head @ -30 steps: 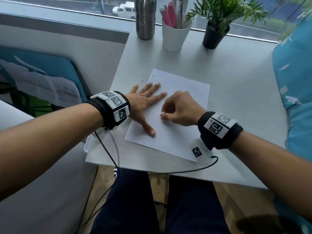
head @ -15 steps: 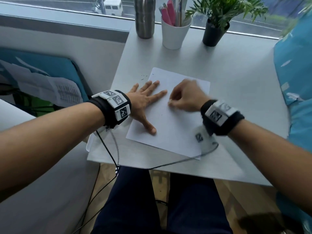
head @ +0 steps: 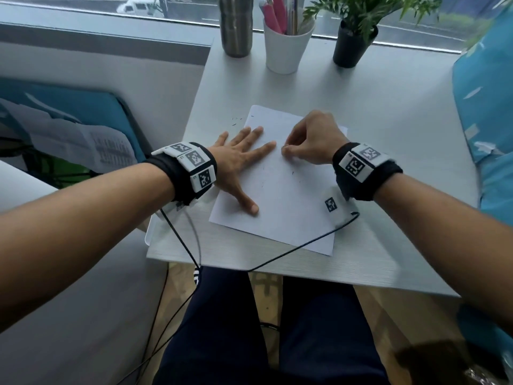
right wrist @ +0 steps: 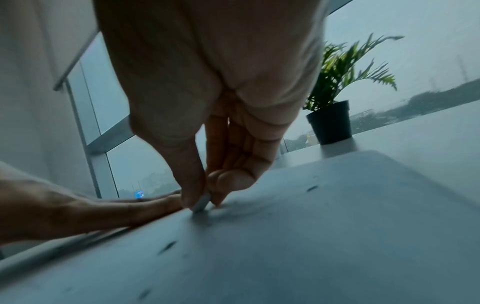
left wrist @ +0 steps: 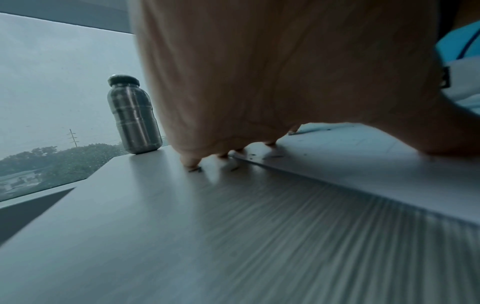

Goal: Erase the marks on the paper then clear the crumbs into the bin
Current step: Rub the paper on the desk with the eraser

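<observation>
Left hand flat on the paper, fingers straight and spread, thumb splayed toward the near corner, pinning the sheet along its left side. Right hand curled, thumb and fingertips pinching a small pale eraser whose lower edge touches the paper just beside the left hand's longest fingertip. Hands close together, not touching as far as can be told.

Paper lying askew on the bench, near the front edge. Dark crumbs scattered on the paper toward its near side; more crumbs on bare bench just off the paper's far left corner. No bin in any view. Marks under the eraser too faint to make out.

Judged still in the erasing step; sweeping not begun.

Risks from here: a hard stroke toward the unpinned right half of the paper could buckle or crease it, since only the left side is held. A slip of the thin eraser could drag fingertips across graphite and smear it. Wrist cable crossing the paper's near corner could snag and scatter crumbs off the bench onto the floor.
</observation>
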### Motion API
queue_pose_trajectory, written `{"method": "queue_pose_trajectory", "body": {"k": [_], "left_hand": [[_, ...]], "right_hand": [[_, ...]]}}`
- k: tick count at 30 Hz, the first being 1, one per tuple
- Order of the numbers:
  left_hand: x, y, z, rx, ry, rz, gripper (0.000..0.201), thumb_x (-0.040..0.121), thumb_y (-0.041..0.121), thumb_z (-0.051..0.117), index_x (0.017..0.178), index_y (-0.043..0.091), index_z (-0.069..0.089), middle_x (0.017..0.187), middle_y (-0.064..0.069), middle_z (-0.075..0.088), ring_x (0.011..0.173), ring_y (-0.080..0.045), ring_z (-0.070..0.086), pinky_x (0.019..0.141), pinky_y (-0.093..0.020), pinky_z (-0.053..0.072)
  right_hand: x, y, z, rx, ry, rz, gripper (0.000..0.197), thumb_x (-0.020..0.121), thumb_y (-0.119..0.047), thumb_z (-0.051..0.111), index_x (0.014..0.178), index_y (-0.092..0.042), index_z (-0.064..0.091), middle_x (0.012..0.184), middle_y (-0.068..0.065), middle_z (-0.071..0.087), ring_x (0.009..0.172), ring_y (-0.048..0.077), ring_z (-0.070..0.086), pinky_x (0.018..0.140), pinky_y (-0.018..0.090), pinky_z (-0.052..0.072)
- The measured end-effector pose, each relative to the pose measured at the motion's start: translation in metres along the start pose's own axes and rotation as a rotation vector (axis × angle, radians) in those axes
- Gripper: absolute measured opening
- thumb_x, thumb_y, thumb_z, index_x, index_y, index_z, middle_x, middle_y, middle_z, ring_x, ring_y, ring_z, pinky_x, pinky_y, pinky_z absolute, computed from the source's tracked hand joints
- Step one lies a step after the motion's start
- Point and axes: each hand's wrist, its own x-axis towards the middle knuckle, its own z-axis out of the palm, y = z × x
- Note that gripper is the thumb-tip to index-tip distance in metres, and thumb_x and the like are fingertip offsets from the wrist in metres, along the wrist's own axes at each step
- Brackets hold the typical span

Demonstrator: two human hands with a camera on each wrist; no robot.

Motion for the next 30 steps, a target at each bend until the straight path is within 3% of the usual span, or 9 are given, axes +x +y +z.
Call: {"method": "queue_pose_trajectory", "body": {"k": [2, 5, 9, 14, 18, 22, 25, 27, 30], "left_hand": [[0.000, -0.001, 0.001, 0.007, 0.001, 0.002, 0.153, 0.041, 0.090, 0.070, 0.151, 0.042, -0.025, 0.158, 0.001, -0.038, 0.145, -0.020, -0.035, 0.119, -0.059, -0.012], [0.002, -0.002, 0.000, 0.018, -0.015, 0.009, 0.154, 0.038, 0.092, 0.067, 0.150, 0.042, -0.026, 0.156, 0.003, -0.041, 0.143, -0.019, -0.037, 0.119, -0.058, -0.013], [0.000, 0.001, 0.000, 0.005, -0.010, 0.001, 0.153, 0.042, 0.088, 0.072, 0.151, 0.042, -0.025, 0.158, 0.002, -0.039, 0.144, -0.019, -0.036, 0.118, -0.058, -0.014], [0.002, -0.002, 0.000, 0.026, -0.013, 0.006, 0.154, 0.040, 0.091, 0.069, 0.151, 0.041, -0.027, 0.156, 0.002, -0.041, 0.143, -0.020, -0.038, 0.118, -0.059, -0.013], [0.001, 0.001, 0.001, -0.005, -0.005, 0.001, 0.154, 0.042, 0.090, 0.070, 0.151, 0.041, -0.026, 0.157, 0.001, -0.039, 0.144, -0.020, -0.036, 0.118, -0.058, -0.014], [0.003, -0.002, 0.001, 0.010, -0.003, 0.011, 0.158, 0.038, 0.092, 0.069, 0.151, 0.038, -0.028, 0.156, 0.003, -0.041, 0.143, -0.018, -0.037, 0.119, -0.058, -0.013], [0.002, -0.002, 0.002, 0.000, 0.008, 0.012, 0.160, 0.039, 0.091, 0.071, 0.152, 0.033, -0.027, 0.158, 0.006, -0.037, 0.144, -0.015, -0.035, 0.119, -0.055, -0.013], [0.001, -0.002, 0.003, -0.025, 0.025, 0.009, 0.163, 0.038, 0.092, 0.069, 0.153, 0.030, -0.027, 0.158, 0.007, -0.036, 0.144, -0.014, -0.035, 0.120, -0.054, -0.014], [0.004, -0.006, 0.004, -0.014, 0.028, 0.020, 0.165, 0.035, 0.096, 0.066, 0.152, 0.028, -0.029, 0.157, 0.009, -0.038, 0.143, -0.013, -0.037, 0.120, -0.053, -0.015]], "right_hand": [[-0.016, -0.012, 0.015, -0.017, -0.043, -0.050, 0.012, 0.071, -0.019, 0.073, 0.078, -0.011, 0.078, 0.075, 0.006, 0.073, 0.072, 0.017, 0.067, 0.065, 0.016, 0.046], [-0.042, -0.030, 0.028, 0.005, -0.223, -0.185, 0.008, 0.072, -0.018, 0.074, 0.076, -0.011, 0.078, 0.070, 0.004, 0.073, 0.066, 0.014, 0.066, 0.066, 0.024, 0.052], [-0.003, -0.003, 0.001, -0.001, 0.009, -0.004, 0.014, 0.072, -0.022, 0.074, 0.079, -0.010, 0.078, 0.077, 0.005, 0.074, 0.070, 0.013, 0.066, 0.077, 0.026, 0.054], [-0.041, -0.032, 0.028, -0.017, -0.233, -0.187, 0.009, 0.071, -0.018, 0.074, 0.075, -0.011, 0.078, 0.069, 0.002, 0.073, 0.065, 0.010, 0.065, 0.066, 0.022, 0.050], [-0.002, -0.006, 0.006, -0.013, -0.001, -0.001, 0.015, 0.070, -0.025, 0.075, 0.079, -0.012, 0.078, 0.081, 0.007, 0.073, 0.079, 0.018, 0.068, 0.072, 0.021, 0.048], [-0.039, -0.034, 0.035, -0.001, -0.201, -0.170, 0.011, 0.070, -0.020, 0.074, 0.076, -0.011, 0.077, 0.072, 0.002, 0.072, 0.067, 0.014, 0.065, 0.067, 0.021, 0.051], [-0.009, -0.010, 0.011, -0.007, -0.071, -0.014, 0.015, 0.071, -0.024, 0.075, 0.079, -0.012, 0.078, 0.075, 0.003, 0.075, 0.070, 0.013, 0.067, 0.062, 0.012, 0.047], [0.000, -0.002, 0.004, 0.000, 0.013, 0.026, 0.016, 0.070, -0.025, 0.075, 0.079, -0.012, 0.078, 0.077, 0.004, 0.074, 0.073, 0.016, 0.069, 0.067, 0.014, 0.049], [-0.033, -0.031, 0.032, -0.012, -0.167, -0.140, 0.011, 0.069, -0.020, 0.074, 0.075, -0.010, 0.076, 0.071, 0.001, 0.072, 0.066, 0.015, 0.066, 0.066, 0.020, 0.050]]}}
